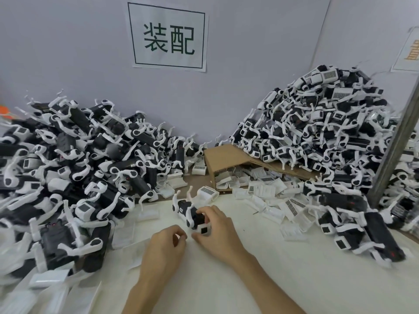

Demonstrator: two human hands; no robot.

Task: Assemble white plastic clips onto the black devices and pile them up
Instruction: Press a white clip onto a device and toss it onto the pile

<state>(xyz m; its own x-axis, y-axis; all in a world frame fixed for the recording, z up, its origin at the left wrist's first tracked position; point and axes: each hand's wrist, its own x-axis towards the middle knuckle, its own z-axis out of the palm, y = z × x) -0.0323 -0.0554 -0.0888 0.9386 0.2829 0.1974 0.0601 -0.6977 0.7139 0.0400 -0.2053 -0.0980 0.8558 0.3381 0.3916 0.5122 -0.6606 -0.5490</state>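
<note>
A black device with white straps lies on the white table near the centre. My right hand grips its near end, fingers curled over the black body and a small white clip with a dark square. Just to the left, my left hand has curled fingers with thumb and fingertips pinched together; what it pinches is too small to make out. Another white clip with a barcode label lies just beyond the device.
A large heap of black-and-white devices fills the left side, and a taller heap rises at the right. A tipped cardboard box spills loose white clips. A metal post stands far right.
</note>
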